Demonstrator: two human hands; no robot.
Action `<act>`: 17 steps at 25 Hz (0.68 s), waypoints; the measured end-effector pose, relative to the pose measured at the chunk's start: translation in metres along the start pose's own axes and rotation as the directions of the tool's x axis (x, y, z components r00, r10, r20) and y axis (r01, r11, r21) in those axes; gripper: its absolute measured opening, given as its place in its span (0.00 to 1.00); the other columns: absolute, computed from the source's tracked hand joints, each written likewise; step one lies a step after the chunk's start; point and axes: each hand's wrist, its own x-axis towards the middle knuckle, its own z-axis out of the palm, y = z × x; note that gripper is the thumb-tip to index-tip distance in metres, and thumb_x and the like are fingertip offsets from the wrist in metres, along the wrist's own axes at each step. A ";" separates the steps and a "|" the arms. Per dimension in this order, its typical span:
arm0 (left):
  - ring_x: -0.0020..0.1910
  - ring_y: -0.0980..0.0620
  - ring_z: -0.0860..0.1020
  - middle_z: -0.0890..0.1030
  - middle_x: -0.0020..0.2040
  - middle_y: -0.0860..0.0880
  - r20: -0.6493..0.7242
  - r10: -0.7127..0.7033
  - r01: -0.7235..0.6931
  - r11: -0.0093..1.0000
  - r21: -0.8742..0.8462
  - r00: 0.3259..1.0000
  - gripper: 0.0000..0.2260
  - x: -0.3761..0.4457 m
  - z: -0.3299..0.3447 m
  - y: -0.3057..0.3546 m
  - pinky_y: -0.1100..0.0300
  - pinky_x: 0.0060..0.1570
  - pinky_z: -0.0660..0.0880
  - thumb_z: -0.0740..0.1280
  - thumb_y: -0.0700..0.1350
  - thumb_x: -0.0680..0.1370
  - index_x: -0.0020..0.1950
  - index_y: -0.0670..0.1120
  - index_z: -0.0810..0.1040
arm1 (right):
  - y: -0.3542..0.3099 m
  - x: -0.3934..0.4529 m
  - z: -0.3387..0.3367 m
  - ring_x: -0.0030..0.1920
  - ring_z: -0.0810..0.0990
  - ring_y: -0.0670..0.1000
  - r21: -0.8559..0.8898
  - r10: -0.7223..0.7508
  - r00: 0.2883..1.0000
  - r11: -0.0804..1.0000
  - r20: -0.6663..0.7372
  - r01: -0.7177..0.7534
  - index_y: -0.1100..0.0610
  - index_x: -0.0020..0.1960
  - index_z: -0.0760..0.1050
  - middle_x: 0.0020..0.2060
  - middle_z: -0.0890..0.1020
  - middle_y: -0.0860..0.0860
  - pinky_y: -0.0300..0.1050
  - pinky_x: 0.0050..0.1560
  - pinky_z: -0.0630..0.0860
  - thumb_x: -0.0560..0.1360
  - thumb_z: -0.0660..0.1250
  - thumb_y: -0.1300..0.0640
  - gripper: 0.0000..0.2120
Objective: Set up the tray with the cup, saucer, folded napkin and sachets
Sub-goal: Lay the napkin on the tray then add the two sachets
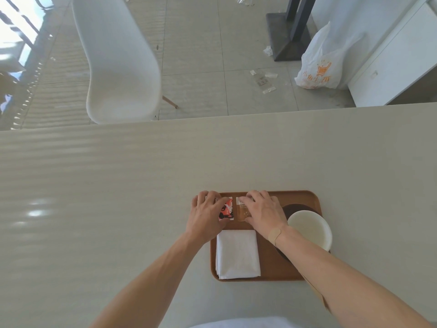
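On tray's point(305, 197) far edge, left hand point(207, 215), right hand point(262, 210) pressing sachets point(228, 208)

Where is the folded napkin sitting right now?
In the head view, the folded white napkin lies flat in the near-left part of the wooden tray, just below the two sachets under the hands and to the left of the cup.

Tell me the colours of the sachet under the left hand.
Red, white and black printed sachet, seen in the head view.
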 end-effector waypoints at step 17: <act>0.63 0.47 0.66 0.74 0.60 0.53 -0.012 -0.012 0.012 1.000 -0.017 1.000 0.26 0.000 0.002 -0.001 0.52 0.65 0.59 0.72 0.56 0.70 0.67 0.56 0.74 | -0.001 0.000 0.000 0.63 0.68 0.55 -0.004 -0.001 1.000 1.000 0.011 0.001 0.49 0.71 0.66 0.66 0.71 0.49 0.52 0.59 0.69 0.73 0.70 0.48 0.28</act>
